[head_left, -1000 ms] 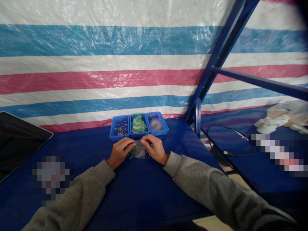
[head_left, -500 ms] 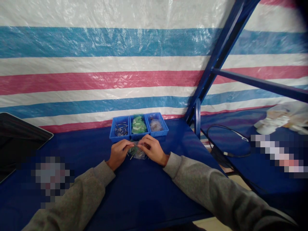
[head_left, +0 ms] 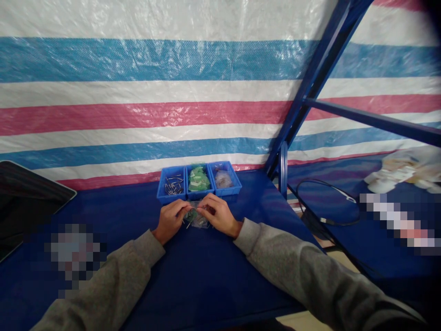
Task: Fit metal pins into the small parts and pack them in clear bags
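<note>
Both hands pinch a small clear plastic bag (head_left: pixel 200 221) just in front of the blue bins. My left hand (head_left: pixel 170 218) grips its left edge between thumb and forefinger. On the other edge, the thumb and fingers of my right hand (head_left: pixel 219 212) are closed. Something green and thin metal pieces show in or under the bag; I cannot tell which. Behind the hands stand three blue bins in a row: the left bin (head_left: pixel 160 191) holds metal pins, the middle bin (head_left: pixel 200 194) holds green packets, and the right bin (head_left: pixel 229 191) holds clear bags.
A dark screen-like panel (head_left: pixel 27 202) stands at the left of the blue table (head_left: pixel 206 285). Rightward are a blue metal frame (head_left: pixel 303 101), a black cable (head_left: pixel 339 224) and plastic bags (head_left: pixel 396 172) on another table. A striped tarp (head_left: pixel 155 115) hangs behind.
Almost nothing differs. The clear bag's upper edge has shifted slightly between the fingers, while both hands keep their places.
</note>
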